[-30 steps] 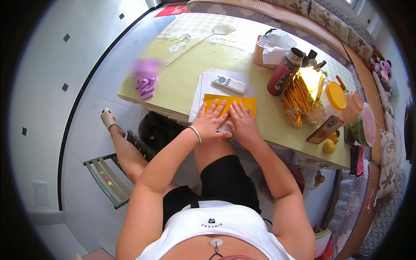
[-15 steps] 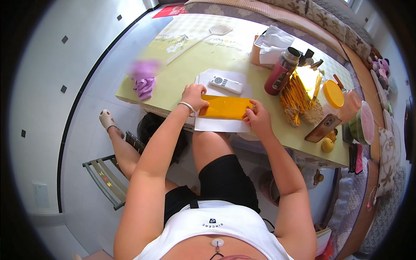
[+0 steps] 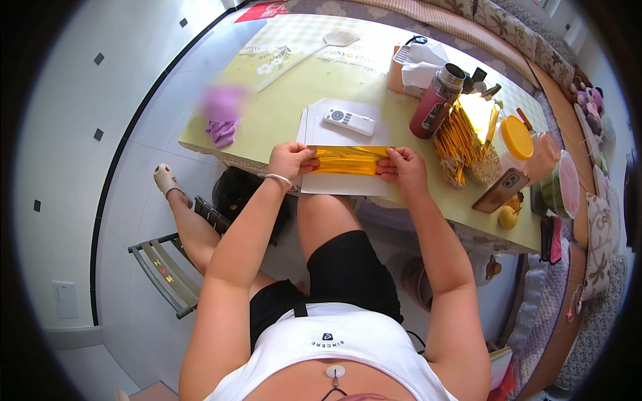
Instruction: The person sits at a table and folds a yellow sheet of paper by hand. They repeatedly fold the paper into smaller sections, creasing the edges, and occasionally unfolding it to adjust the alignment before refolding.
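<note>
A shiny gold foil sheet (image 3: 346,161) is stretched flat between my two hands, just above white paper (image 3: 344,185) at the table's near edge. My left hand (image 3: 291,160) pinches its left end between thumb and fingers. At the right end, my right hand (image 3: 404,168) is closed on the foil the same way. Beyond the foil, a white remote control (image 3: 350,121) lies on the paper stack. To the right leans a thick pile of folded gold foil pieces (image 3: 457,142).
A maroon flask (image 3: 435,103) stands beside a tissue box (image 3: 400,70). Farther right are a yellow-lidded jar (image 3: 516,138), a phone (image 3: 500,189) and a yellow fruit (image 3: 508,216). A white fly swatter (image 3: 307,59) and purple cloth (image 3: 222,132) lie left. A folding stool (image 3: 164,273) stands on the floor.
My right hand has shifted its grip on the foil's right end, its fingers now curled in. The foil looks narrower and tauter, with creases along it. My left hand has moved slightly toward me.
</note>
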### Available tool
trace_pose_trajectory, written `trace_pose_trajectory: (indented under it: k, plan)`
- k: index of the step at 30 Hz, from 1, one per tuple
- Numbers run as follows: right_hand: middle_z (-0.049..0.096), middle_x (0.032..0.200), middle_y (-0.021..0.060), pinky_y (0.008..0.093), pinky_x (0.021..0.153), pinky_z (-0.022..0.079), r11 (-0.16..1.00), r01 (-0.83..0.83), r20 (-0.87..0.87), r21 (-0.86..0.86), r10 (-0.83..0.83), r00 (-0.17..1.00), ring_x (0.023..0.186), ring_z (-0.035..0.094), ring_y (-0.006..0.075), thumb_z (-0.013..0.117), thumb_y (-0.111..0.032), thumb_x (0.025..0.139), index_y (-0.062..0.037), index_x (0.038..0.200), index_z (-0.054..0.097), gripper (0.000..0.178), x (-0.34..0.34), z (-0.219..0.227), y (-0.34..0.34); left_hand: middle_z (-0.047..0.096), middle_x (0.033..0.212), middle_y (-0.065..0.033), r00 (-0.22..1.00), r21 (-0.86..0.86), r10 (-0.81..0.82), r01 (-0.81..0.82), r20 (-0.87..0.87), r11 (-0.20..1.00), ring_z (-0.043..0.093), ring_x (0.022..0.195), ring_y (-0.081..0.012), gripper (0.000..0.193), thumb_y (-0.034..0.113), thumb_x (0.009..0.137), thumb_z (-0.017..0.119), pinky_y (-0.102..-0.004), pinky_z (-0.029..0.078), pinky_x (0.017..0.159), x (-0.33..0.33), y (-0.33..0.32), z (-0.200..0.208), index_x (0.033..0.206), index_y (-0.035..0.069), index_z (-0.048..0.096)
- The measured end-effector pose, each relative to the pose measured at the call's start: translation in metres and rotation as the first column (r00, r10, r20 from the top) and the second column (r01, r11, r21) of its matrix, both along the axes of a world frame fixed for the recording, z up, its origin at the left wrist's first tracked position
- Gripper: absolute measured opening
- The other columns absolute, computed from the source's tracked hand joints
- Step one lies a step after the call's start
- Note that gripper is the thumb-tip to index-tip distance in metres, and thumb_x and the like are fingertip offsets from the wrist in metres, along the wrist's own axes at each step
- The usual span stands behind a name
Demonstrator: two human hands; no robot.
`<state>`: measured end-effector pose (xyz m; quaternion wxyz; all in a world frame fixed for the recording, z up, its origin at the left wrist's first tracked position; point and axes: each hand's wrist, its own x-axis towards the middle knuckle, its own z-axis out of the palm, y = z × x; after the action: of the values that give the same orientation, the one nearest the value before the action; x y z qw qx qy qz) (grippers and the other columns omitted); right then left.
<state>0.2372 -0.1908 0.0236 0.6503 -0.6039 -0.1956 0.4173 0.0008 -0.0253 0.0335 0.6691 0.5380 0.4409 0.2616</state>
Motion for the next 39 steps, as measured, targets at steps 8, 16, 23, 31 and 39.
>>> trace_pose_trajectory:
  k: [8,16,23,31,39]
  plan:
    - [0.069,0.07,0.0085,0.0261,0.052,0.055,0.972,-0.078,0.287,-0.221,0.141,0.948,0.056,0.068,0.0145,0.066,-0.015,0.096,0.0,0.089,0.064,0.017,0.002,0.006,-0.015,0.071,0.081,-0.0095,0.921,0.375,-0.034,0.191,-0.387,0.907,0.066,0.062,-0.0145,0.017,0.01,0.082,0.081,-0.0283,0.054,0.059,-0.008,-0.007,-0.006,0.075,-0.001,0.069]
    - [0.068,0.067,0.0104,0.0316,0.054,0.053,0.95,-0.013,0.626,-0.313,0.217,0.749,0.054,0.067,0.0168,0.068,-0.015,0.091,0.0012,0.084,0.066,0.018,-0.006,0.007,-0.016,0.064,0.079,-0.014,0.857,0.687,0.087,0.342,-0.507,0.641,0.065,0.076,-0.0283,0.017,0.013,0.071,0.082,-0.0373,0.054,0.072,-0.004,-0.014,-0.007,0.074,0.001,0.071]
    - [0.072,0.082,0.0091,0.0421,0.064,0.055,0.88,0.175,0.871,-0.442,0.374,0.319,0.078,0.07,0.0279,0.071,-0.022,0.088,-0.0031,0.09,0.069,0.02,-0.019,0.013,-0.017,0.068,0.114,-0.012,0.894,0.903,0.146,0.403,-0.424,0.15,0.063,0.107,-0.0293,0.027,0.011,0.08,0.073,-0.0408,0.048,0.095,0.0,-0.028,0.003,0.107,0.01,0.074]
    - [0.055,0.146,0.0151,0.0464,0.116,0.035,0.96,-0.18,0.955,-0.213,0.165,-0.248,0.139,0.047,0.0297,0.065,-0.024,0.093,-0.0023,0.134,0.06,0.047,-0.054,-0.011,-0.013,0.054,0.15,0.0029,0.7,0.658,0.077,0.699,-0.71,-0.28,0.045,0.142,-0.0245,0.04,0.018,0.094,0.055,-0.0536,0.032,0.116,-0.001,-0.022,-0.004,0.132,0.027,0.065]
    - [0.059,0.137,0.0176,0.038,0.105,0.049,0.962,-0.133,0.948,-0.24,0.203,-0.245,0.131,0.054,0.0296,0.062,-0.013,0.09,0.0018,0.127,0.062,0.04,-0.003,-0.022,-0.042,0.047,0.156,0.0005,0.602,0.593,0.079,0.797,-0.795,-0.112,0.037,0.148,-0.0282,0.054,0.008,0.09,0.052,-0.0578,0.029,0.117,-0.054,-0.012,-0.009,0.144,0.016,0.055]
